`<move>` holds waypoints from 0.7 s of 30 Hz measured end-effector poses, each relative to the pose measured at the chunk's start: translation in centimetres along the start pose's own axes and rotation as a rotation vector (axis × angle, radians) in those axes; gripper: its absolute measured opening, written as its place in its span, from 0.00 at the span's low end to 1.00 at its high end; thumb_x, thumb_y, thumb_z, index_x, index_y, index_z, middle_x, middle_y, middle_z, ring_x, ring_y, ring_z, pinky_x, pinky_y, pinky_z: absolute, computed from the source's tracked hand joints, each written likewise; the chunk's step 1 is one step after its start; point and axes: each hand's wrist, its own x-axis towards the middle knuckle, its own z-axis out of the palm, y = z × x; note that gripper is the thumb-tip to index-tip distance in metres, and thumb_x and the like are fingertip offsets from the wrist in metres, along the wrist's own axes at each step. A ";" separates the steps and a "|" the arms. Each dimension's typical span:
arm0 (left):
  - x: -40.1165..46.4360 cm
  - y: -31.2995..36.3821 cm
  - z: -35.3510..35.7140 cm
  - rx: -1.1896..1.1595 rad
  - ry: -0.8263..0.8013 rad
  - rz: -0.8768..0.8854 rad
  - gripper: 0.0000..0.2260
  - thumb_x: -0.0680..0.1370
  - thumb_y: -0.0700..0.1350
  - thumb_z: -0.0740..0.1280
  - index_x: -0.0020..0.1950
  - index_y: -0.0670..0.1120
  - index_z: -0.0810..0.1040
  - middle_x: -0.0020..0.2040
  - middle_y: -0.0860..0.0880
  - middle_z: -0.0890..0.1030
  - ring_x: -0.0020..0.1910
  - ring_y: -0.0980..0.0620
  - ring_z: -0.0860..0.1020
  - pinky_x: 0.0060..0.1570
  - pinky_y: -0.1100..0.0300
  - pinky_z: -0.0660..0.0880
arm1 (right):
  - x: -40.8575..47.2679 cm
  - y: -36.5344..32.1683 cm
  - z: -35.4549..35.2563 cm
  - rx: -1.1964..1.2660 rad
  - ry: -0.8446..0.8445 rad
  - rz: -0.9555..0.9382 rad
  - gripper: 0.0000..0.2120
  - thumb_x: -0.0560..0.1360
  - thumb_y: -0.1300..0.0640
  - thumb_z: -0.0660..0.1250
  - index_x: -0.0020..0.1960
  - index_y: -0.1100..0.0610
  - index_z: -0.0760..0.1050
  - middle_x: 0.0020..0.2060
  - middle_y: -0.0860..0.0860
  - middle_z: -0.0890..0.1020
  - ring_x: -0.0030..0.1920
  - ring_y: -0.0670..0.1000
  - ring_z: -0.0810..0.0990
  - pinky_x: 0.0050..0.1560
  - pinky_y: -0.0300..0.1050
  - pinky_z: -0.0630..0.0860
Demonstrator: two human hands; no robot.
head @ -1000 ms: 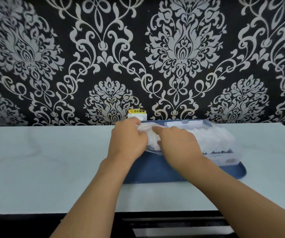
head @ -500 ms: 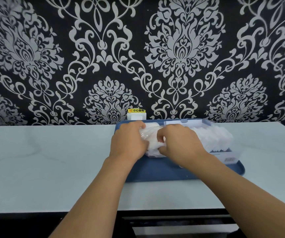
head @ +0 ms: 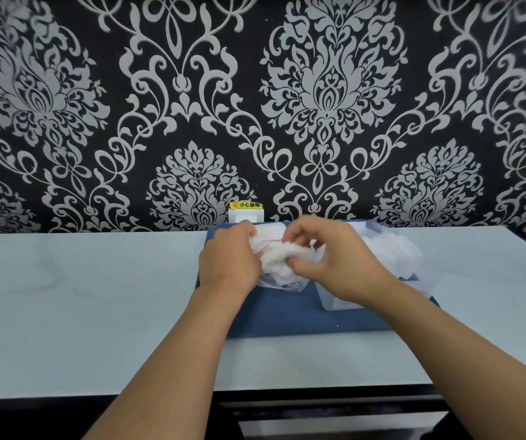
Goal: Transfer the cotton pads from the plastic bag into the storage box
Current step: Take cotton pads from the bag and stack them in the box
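Note:
A clear plastic bag point(head: 282, 277) with white cotton pads point(head: 276, 257) inside hangs just above the blue tray point(head: 287, 315). My left hand point(head: 228, 260) grips the bag's left side near its red-lined mouth. My right hand point(head: 331, 262) pinches a bunch of pads at the bag's opening. To the right on the tray stands the clear storage box point(head: 344, 301), with white cotton pads point(head: 392, 252) piled in it; my right hand and wrist hide part of the box.
The tray lies on a pale marble-look counter point(head: 80, 296) against a black-and-silver patterned wall. A white wall socket point(head: 246, 214) with a yellow warning label sits right behind the tray. The counter's front edge runs above a dark drawer front point(head: 334, 420).
Both hands have lifted the bag off the box and moved it left. My right hand has gone from lying over the bag to pinching pads at its mouth.

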 end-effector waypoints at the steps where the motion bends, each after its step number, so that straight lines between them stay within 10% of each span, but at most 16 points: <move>1: 0.0 0.0 -0.1 -0.011 -0.005 -0.007 0.19 0.74 0.42 0.69 0.64 0.54 0.76 0.55 0.46 0.80 0.54 0.43 0.78 0.43 0.55 0.71 | 0.0 -0.2 -0.3 0.136 0.046 0.032 0.13 0.70 0.68 0.71 0.50 0.52 0.81 0.41 0.48 0.84 0.41 0.45 0.79 0.41 0.34 0.74; 6: -0.3 0.2 -1.2 -0.003 -0.057 0.055 0.29 0.69 0.50 0.70 0.70 0.53 0.71 0.62 0.49 0.74 0.63 0.46 0.71 0.56 0.54 0.72 | 0.0 0.1 -1.8 0.788 0.059 0.360 0.13 0.77 0.72 0.61 0.56 0.62 0.81 0.50 0.57 0.86 0.49 0.51 0.84 0.53 0.46 0.82; 11: -2.7 3.6 -2.6 -0.920 -0.058 0.088 0.29 0.70 0.53 0.64 0.73 0.52 0.70 0.69 0.56 0.71 0.69 0.57 0.70 0.68 0.60 0.66 | 0.2 -0.9 -1.5 1.163 -0.012 0.461 0.15 0.78 0.71 0.56 0.61 0.68 0.76 0.54 0.62 0.83 0.53 0.56 0.84 0.56 0.53 0.81; 21: -1.7 6.6 0.8 -1.078 -0.169 0.068 0.26 0.78 0.64 0.52 0.72 0.55 0.69 0.67 0.58 0.74 0.65 0.64 0.72 0.70 0.61 0.67 | 0.8 -0.3 -1.3 0.924 -0.016 0.357 0.12 0.81 0.61 0.64 0.62 0.65 0.79 0.53 0.58 0.85 0.54 0.54 0.85 0.50 0.44 0.82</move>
